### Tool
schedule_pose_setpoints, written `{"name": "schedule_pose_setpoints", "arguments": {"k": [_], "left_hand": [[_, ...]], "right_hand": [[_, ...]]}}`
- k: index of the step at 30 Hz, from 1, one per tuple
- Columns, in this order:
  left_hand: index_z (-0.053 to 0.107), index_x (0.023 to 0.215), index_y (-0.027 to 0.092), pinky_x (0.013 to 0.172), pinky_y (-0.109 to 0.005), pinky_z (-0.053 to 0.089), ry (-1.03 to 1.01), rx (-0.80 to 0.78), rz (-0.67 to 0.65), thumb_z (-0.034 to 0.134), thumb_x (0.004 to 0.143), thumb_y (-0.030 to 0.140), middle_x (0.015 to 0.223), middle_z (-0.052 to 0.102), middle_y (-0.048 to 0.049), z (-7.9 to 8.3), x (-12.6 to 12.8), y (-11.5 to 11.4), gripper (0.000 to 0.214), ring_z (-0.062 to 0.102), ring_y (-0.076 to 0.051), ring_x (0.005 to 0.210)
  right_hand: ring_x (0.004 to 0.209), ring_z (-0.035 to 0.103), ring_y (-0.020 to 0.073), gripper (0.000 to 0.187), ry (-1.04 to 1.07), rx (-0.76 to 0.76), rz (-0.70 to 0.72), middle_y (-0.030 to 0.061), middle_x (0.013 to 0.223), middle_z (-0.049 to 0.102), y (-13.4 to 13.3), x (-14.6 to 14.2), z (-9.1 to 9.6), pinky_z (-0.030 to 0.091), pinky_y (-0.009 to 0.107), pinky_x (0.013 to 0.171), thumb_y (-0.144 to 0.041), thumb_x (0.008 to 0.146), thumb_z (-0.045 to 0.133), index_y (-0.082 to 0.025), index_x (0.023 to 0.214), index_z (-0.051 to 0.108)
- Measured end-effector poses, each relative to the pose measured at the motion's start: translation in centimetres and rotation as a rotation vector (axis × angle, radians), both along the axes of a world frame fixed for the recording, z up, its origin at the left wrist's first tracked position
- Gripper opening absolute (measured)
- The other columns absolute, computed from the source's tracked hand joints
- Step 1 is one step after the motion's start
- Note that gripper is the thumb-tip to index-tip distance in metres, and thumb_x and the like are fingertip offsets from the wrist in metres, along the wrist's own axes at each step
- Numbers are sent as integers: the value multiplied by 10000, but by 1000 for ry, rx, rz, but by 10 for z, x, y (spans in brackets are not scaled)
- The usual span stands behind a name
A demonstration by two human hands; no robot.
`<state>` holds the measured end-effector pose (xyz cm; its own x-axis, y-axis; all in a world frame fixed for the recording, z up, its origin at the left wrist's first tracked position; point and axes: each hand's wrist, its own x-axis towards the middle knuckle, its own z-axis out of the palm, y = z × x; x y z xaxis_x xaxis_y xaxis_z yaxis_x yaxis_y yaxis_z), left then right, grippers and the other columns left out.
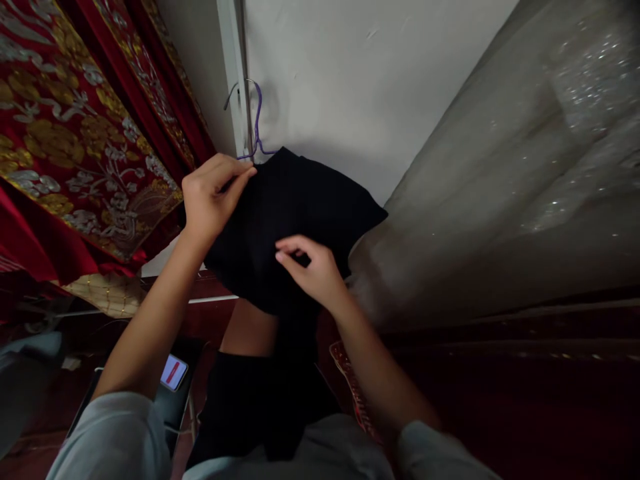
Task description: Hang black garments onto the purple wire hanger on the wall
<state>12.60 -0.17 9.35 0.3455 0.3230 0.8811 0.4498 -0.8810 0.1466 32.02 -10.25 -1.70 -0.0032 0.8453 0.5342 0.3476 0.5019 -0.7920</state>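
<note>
Pinched top edge of black garment (320, 193) with left hand (210, 197), just below purple hanger (258, 123) by pale wall (345, 80). Held right hand (316, 270) before garment's middle, thumb and forefinger close together; could not tell if pinching it.

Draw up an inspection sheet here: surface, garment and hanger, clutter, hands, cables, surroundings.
Surface: dark-topped stand at lower left.
Job's things: dark garment, with the purple hanger's hook rising above it.
Clutter: phone, screen lit, on the stand.
Left hand: fingers pinch the garment's upper edge beside the hanger.
Right hand: before the garment, slightly blurred; grip unclear.
Cables: none clearly seen.
Surroundings: red floral cloth left, pale wall ahead, sparkling grey fabric right.
</note>
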Motion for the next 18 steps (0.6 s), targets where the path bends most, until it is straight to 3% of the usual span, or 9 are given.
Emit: {"name": "schedule_pose_setpoints", "arguments": {"k": [3, 5, 7, 10, 15, 18], "left_hand": [[718, 1004, 224, 921, -378, 584, 58, -1, -34, 588, 1029, 466, 966, 724, -57, -6, -6, -8, 276, 720, -209, 965], [711, 998, 223, 903, -353, 587, 75, -17, -32, 581, 1033, 463, 962, 732, -53, -10, -11, -7, 275, 724, -200, 957], [701, 990, 220, 890, -327, 585, 74, -31, -19, 562, 1044, 453, 964, 739, -53, -13, -15, -6, 276, 723, -187, 946], [689, 991, 221, 891, -316, 572, 58, -31, -11, 527, 1063, 426, 981, 738, -52, -19, -21, -4, 271, 716, -177, 942], [680, 963, 231, 852, -337, 537, 24, -18, 80, 481, 1075, 426, 937, 700, -57, -33, -13, -6, 301, 690, -193, 908], [667, 896, 194, 776, -342, 503, 146, -49, 125, 452, 1077, 398, 861, 668, -70, -54, -3, -12, 348, 663, -199, 814]], "right_hand": [[825, 663, 177, 318, 43, 207, 13, 12, 926, 741, 32, -10, 55, 523, 323, 782, -337, 945, 644, -267, 1253, 670], [788, 648, 169, 235, -12, 251, 20, 7, 885, 724, 51, -15, 81, 516, 315, 779, -341, 956, 636, -255, 1165, 698], [762, 639, 167, 137, -92, 258, 18, 3, 801, 691, 64, -18, 94, 509, 316, 797, -343, 956, 643, -229, 979, 715], [778, 639, 175, 194, -156, 259, -2, 3, 719, 634, 74, -22, 96, 502, 323, 833, -346, 949, 667, -211, 809, 662], [840, 641, 196, 283, -118, 322, -93, 5, 698, 572, 91, -35, 86, 506, 335, 852, -443, 996, 616, -221, 822, 599], [823, 621, 180, 371, -46, 404, -221, -1, 698, 532, 106, -34, 91, 500, 326, 822, -527, 1048, 489, -229, 837, 553]]}}
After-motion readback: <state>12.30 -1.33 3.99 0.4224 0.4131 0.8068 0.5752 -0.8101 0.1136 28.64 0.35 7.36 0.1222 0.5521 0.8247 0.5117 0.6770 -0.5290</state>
